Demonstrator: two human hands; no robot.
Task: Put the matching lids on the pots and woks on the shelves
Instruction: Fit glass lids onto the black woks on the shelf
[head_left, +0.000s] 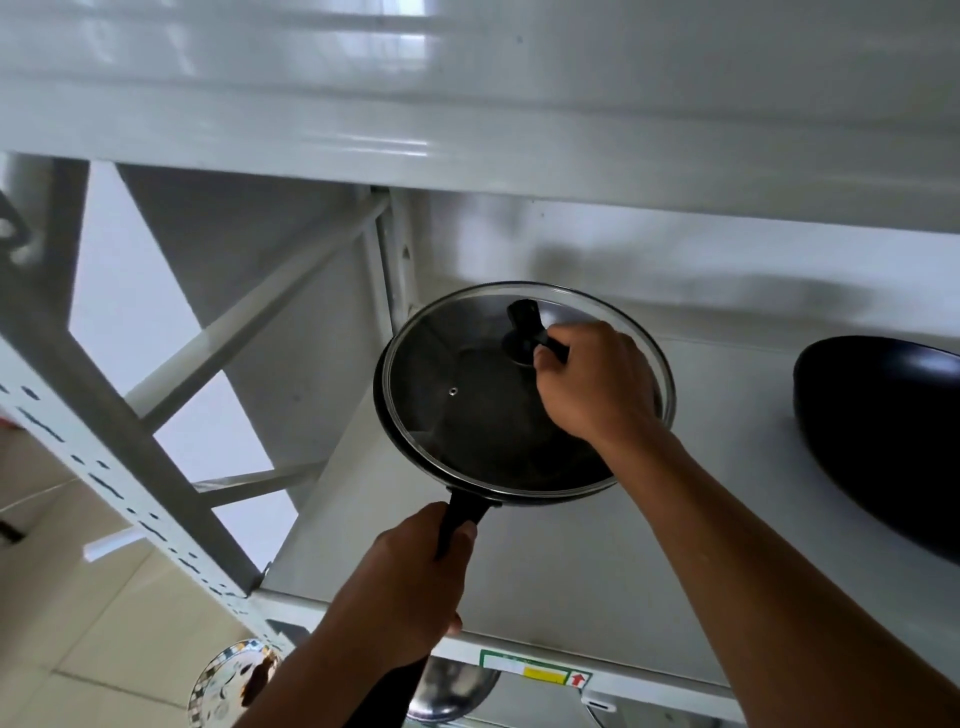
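A black wok (410, 462) rests on the white middle shelf (545, 561), near its left end. A glass lid (457, 395) with a metal rim lies on top of it, sitting slightly tilted. My right hand (592, 379) grips the lid's black knob (524, 322) from above. My left hand (415, 587) is wrapped around the wok's black handle (460, 514), which points toward me. A second black wok (878, 436) without a lid sits at the right end of the same shelf.
A white upper shelf (467, 150) hangs close above the wok. The perforated shelf post (130, 499) and diagonal braces stand at the left. Below the shelf edge are a shiny steel lid (228, 680) and a steel pot (457, 691). Tiled floor lies at the lower left.
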